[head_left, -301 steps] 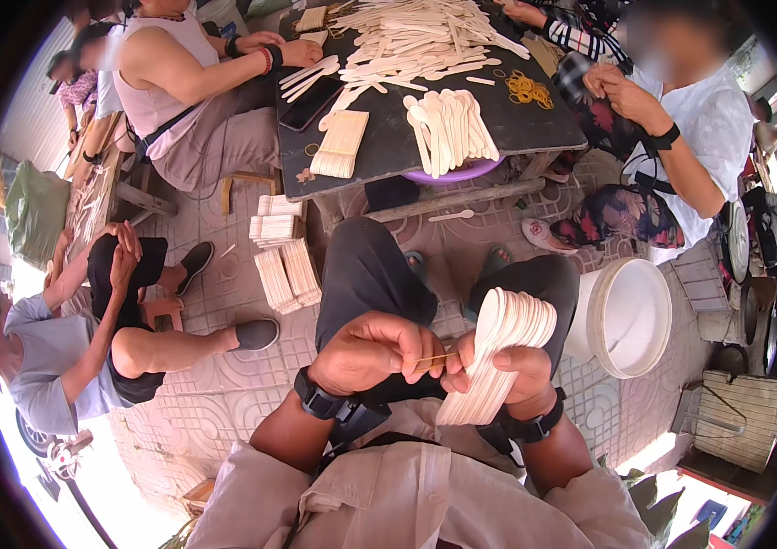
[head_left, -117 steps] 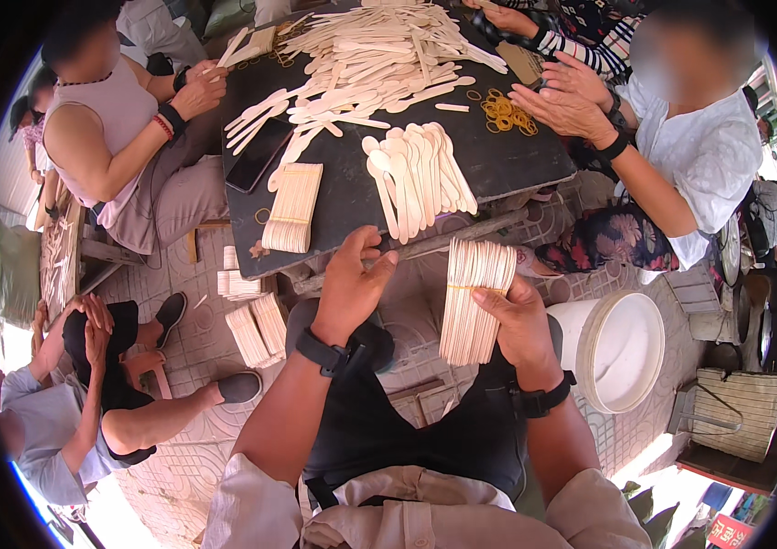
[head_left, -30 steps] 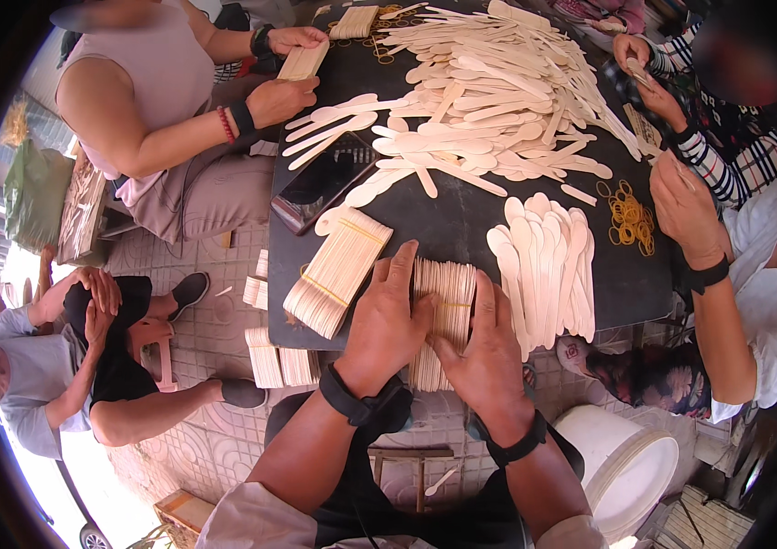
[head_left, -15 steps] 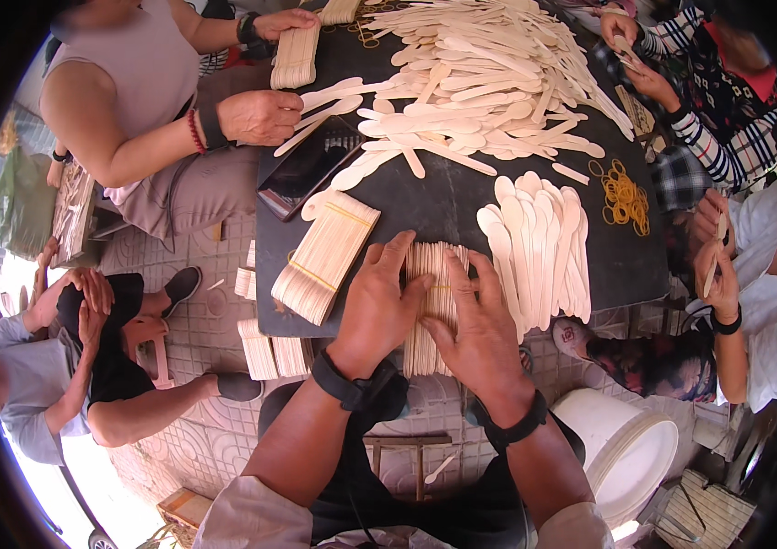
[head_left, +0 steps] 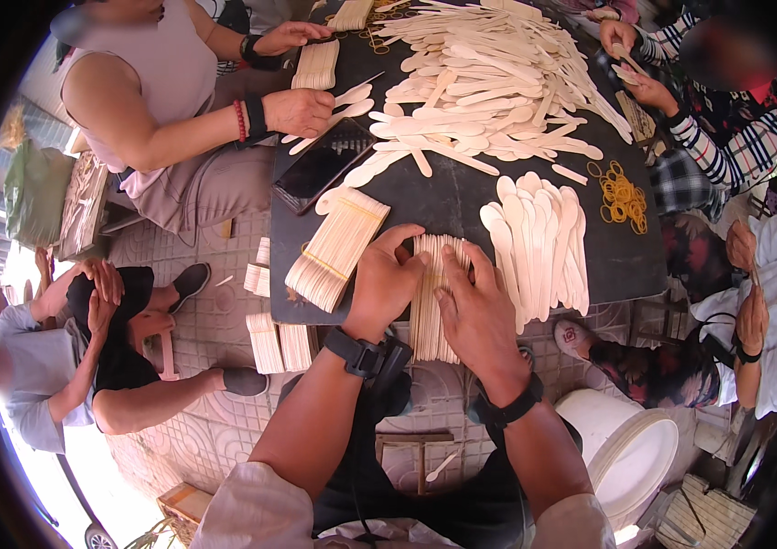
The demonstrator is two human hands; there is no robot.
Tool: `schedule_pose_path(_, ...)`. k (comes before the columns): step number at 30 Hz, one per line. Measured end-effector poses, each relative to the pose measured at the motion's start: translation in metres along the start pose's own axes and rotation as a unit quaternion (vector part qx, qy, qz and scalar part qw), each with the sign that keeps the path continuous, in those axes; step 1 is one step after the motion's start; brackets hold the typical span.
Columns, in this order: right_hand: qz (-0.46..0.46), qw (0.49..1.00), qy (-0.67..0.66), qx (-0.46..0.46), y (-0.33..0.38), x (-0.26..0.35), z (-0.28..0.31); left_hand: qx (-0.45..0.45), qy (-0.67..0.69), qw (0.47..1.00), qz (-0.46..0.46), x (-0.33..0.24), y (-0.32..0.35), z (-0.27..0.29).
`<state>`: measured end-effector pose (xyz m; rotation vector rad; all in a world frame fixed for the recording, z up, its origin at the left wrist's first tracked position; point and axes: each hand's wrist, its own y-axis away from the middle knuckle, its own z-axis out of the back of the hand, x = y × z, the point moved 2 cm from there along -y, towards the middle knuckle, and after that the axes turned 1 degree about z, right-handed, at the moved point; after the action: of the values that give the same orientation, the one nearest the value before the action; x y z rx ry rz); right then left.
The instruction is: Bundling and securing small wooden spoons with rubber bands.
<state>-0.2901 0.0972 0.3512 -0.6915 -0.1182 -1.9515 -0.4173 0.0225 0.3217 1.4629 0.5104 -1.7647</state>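
Observation:
A stack of flat wooden spoons (head_left: 432,320) stands on edge at the table's near side, its lower end jutting past the edge. My left hand (head_left: 383,282) is at its left side, thumb and fingertips pressed to the upper part. From the right, my right hand (head_left: 478,316) grips the stack with bent fingers over its top. To the left lies a banded bundle of wooden spoons (head_left: 337,252), a yellow rubber band around it. Loose wooden spoons (head_left: 539,252) are fanned out to the right of my hands.
A large heap of loose spoons (head_left: 498,82) covers the far table (head_left: 457,203). Yellow rubber bands (head_left: 622,197) lie at right, a dark phone (head_left: 323,165) at left. Co-workers sit around; one's hand (head_left: 299,112) is by the spoons. A white bucket (head_left: 631,457) stands below right.
My right fingers have bent more over the stack, and my left hand has shifted slightly. A co-worker at right has lowered their hands; the one at left has loosened a hand from a bundle.

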Motion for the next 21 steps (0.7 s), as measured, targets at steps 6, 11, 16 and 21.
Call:
schedule_pose_path(6,0.016,1.000,0.022,-0.001,-0.003,0.002,-0.004,0.006,0.011,1.000,-0.018,0.007,-0.005,0.001)
schedule_pose_path(11,0.034,0.999,0.015,0.015,-0.005,-0.002,-0.002,-0.015,-0.027,0.997,-0.074,0.006,0.003,-0.003)
schedule_pose_path(16,0.037,0.999,0.000,0.035,-0.011,0.003,0.001,-0.012,-0.078,0.988,-0.131,-0.002,0.001,0.001)
schedule_pose_path(21,0.015,0.997,-0.024,0.068,-0.014,-0.011,0.004,0.029,-0.052,0.995,-0.080,0.001,0.015,0.006)
